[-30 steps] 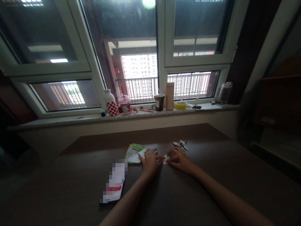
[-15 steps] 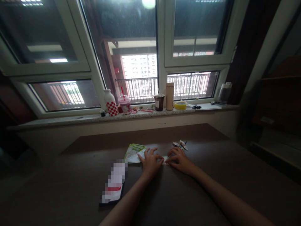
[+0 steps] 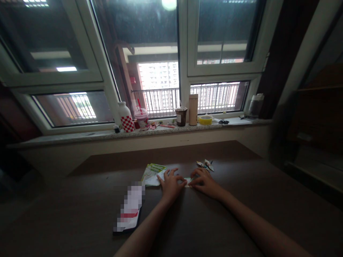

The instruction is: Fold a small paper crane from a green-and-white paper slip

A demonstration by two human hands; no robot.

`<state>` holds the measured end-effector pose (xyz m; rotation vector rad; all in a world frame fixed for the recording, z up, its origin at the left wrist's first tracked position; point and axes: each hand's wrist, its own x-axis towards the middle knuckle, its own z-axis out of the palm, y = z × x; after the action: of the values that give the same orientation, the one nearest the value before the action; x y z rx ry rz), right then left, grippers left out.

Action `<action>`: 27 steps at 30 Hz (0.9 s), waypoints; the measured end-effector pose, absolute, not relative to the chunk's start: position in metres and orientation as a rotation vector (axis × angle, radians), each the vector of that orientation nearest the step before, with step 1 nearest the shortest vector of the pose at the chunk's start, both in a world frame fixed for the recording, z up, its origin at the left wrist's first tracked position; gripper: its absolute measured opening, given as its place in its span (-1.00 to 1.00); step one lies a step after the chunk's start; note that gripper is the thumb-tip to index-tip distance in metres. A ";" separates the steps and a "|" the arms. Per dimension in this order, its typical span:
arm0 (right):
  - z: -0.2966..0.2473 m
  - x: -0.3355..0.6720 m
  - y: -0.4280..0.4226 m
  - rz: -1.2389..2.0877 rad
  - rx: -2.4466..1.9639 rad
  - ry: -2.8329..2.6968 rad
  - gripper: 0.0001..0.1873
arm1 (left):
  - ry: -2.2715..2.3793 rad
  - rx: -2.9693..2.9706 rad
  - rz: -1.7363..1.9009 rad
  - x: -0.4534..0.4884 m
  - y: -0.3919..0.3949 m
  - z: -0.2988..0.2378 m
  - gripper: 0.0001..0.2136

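A small folded piece of printed paper (image 3: 188,182) lies on the brown table (image 3: 107,192) between my hands. The thumb and forefinger of my left hand (image 3: 172,184) close on its left end, while the other fingers fan out toward some green-and-white printed sheets (image 3: 153,173). From the other side, my right hand (image 3: 204,182) has its fingertips drawn together on the paper's right end and hides part of it. Just beyond my right hand sits a small folded paper shape (image 3: 205,165) with pointed tips.
A phone (image 3: 130,207) with a blurred-out screen lies left of my left forearm. Along the windowsill (image 3: 160,130) stand a checkered bottle (image 3: 126,117), a pink drink cup (image 3: 142,119), a dark drink cup (image 3: 181,116), a beige flask (image 3: 193,110), yellow tape (image 3: 205,120) and scissors (image 3: 223,122).
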<state>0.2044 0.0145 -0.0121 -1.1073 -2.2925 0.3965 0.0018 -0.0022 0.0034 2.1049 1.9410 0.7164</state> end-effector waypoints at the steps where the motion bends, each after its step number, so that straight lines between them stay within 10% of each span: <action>1: -0.012 0.205 0.015 0.404 -1.105 -2.294 -0.87 | 1.944 2.087 0.714 0.002 -0.002 0.004 -0.91; 27: -0.019 0.199 0.016 0.376 -1.071 -2.261 -0.87 | 1.877 2.171 0.603 -0.008 -0.003 0.003 -0.87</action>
<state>0.1989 0.0163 -0.0192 -1.0713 -2.2615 0.3762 -0.0082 -0.0032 0.0035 2.1712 1.8769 0.6026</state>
